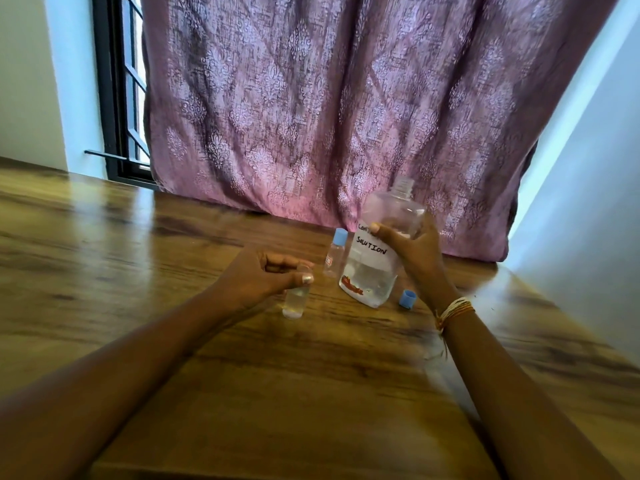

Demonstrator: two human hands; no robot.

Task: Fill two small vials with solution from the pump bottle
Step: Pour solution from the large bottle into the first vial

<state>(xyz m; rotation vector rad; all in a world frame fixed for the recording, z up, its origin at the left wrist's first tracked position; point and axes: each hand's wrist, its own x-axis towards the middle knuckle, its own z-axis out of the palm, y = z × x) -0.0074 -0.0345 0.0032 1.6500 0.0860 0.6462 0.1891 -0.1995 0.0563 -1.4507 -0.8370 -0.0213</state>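
Note:
My right hand (412, 251) grips the clear solution bottle (375, 268) by its upper half. The bottle stands slightly tilted on the wooden table (173, 258); its neck has no pump on it, and liquid fills the lower part. A white label on it reads "SOLUTION". My left hand (263, 275) holds a small uncapped vial (295, 299) at its top, with the base on the table and liquid inside. A second small vial (334, 252) with a blue cap stands just left of the bottle. A loose blue cap (407, 299) lies beside my right wrist.
A patterned purple curtain (329, 109) hangs right behind the table's far edge. A dark barred window (121, 91) is at the far left. A pale wall (588, 202) runs along the right side of the table.

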